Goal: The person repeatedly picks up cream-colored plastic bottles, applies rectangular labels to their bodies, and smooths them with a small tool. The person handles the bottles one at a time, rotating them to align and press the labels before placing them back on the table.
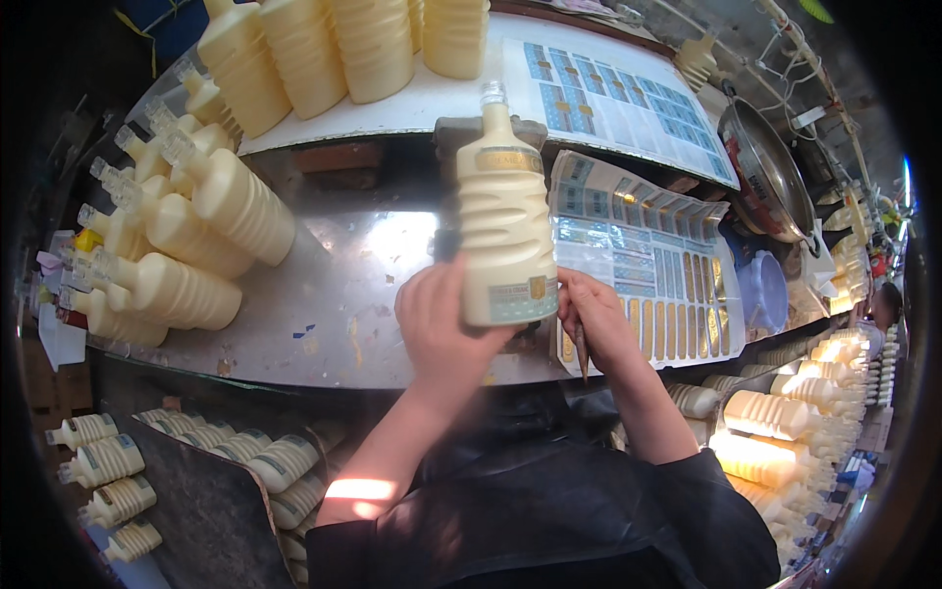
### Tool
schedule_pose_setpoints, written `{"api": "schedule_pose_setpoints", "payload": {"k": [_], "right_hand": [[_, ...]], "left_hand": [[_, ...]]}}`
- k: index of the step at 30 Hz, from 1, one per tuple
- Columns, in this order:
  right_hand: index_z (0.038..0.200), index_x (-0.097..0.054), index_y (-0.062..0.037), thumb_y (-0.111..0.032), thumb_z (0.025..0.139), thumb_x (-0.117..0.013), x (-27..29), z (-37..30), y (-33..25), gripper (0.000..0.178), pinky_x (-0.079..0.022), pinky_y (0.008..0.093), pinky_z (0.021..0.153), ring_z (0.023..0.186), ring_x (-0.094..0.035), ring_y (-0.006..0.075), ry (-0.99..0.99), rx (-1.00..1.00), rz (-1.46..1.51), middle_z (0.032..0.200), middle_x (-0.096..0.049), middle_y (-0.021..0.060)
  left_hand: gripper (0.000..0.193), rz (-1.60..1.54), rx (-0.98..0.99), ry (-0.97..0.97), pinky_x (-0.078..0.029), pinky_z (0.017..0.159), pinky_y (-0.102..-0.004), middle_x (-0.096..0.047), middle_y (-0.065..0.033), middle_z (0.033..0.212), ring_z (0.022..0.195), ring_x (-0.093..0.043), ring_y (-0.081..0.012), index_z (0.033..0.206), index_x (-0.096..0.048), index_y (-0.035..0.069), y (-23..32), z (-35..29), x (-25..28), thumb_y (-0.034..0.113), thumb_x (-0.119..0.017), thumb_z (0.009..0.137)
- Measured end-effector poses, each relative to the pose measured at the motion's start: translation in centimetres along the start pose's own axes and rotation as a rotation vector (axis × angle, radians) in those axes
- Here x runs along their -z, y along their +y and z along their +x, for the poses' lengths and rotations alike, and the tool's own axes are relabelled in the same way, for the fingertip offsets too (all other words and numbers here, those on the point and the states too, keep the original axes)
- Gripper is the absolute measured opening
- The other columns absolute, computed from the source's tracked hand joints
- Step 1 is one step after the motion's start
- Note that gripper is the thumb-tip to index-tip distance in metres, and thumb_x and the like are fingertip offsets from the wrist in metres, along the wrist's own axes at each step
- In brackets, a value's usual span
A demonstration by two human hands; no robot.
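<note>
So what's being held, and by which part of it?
Left hand: cream bottle, by its lower left side. Right hand: slim pointed tool, by its upper end.

A grey, scuffed surface (324, 285) is stretched across the middle of the frame, speckled with stains and lit by a white glare (404, 234). Behind it, toward the top, a white raised shelf (437, 95) is placed, with red brick (339, 157) visible beneath. At the upper right, pale cables (770, 67) are strung near a pipe (807, 49). Strong sunlight is cast across the lower right; a dark panel (211, 491) is set at the lower left.
</note>
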State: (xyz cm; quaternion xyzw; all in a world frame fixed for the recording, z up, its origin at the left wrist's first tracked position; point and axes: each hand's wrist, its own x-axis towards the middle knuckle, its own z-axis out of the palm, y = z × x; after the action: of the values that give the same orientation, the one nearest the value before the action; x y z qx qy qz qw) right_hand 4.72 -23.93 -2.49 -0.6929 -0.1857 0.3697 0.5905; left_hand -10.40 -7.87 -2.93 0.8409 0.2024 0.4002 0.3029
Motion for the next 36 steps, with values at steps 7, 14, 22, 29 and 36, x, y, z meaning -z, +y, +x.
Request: {"api": "schedule_pose_setpoints", "payload": {"k": [7,14,22,29,36], "right_hand": [[0.135,-0.065,-0.0014,-0.020,0.103,-0.050,-0.1,-0.5,-1.6,0.040,-0.043,0.0228,0.067,0.071,-0.051,0.0073,0.006,-0.050,0.035,0.076,-0.056,-0.0027],[0.141,-0.060,-0.0003,-0.006,0.095,-0.049,-0.2,-2.4,-4.5,0.047,-0.043,0.0213,0.064,0.069,-0.051,0.0056,-0.067,0.004,-0.027,0.079,-0.059,-0.0009],[0.144,-0.057,0.0001,-0.005,0.100,-0.047,-0.2,-2.1,-3.5,0.045,-0.044,0.0223,0.066,0.072,-0.051,0.0069,-0.106,0.120,0.023,0.081,-0.058,-0.0003],[0.147,-0.052,-0.0030,-0.027,0.106,-0.054,-0.3,-0.4,-1.7,0.047,-0.045,0.0223,0.069,0.080,-0.052,0.0054,-0.079,0.037,-0.065,0.101,-0.062,0.0000],[0.145,-0.057,-0.0035,-0.027,0.100,-0.068,-1.3,-0.3,-2.7,0.052,-0.040,0.0215,0.062,0.068,-0.045,0.0021,-0.043,0.057,-0.169,0.074,-0.055,-0.0059]], "left_hand": [[0.085,-0.011,0.000,-0.020,-0.042,0.105,-0.0465,-0.064,-0.0160,0.125,0.119,-0.057,-0.0360,0.137,-0.058,-0.001,0.1,0.3,0.1,0.025,-0.093,0.064],[0.085,-0.413,0.294,-0.211,-0.041,0.112,-0.0408,-0.055,-0.0172,0.141,0.131,-0.053,-0.0307,0.152,-0.045,0.000,-2.5,-0.7,0.2,0.013,-0.086,0.078],[0.084,-0.567,0.400,-0.231,-0.039,0.114,-0.0399,-0.051,-0.0158,0.145,0.133,-0.052,-0.0292,0.152,-0.045,0.001,-2.3,-0.5,0.0,0.008,-0.083,0.078],[0.077,-0.538,0.321,-0.249,-0.031,0.118,-0.0416,-0.047,-0.0169,0.149,0.140,-0.043,-0.0277,0.151,-0.040,0.000,-1.8,-0.9,0.8,0.029,-0.076,0.090],[0.054,-0.757,0.532,-0.160,-0.031,0.117,-0.0402,-0.044,-0.0163,0.146,0.137,-0.042,-0.0245,0.148,-0.037,0.000,-0.9,-0.7,-0.7,0.027,-0.056,0.105]]}}
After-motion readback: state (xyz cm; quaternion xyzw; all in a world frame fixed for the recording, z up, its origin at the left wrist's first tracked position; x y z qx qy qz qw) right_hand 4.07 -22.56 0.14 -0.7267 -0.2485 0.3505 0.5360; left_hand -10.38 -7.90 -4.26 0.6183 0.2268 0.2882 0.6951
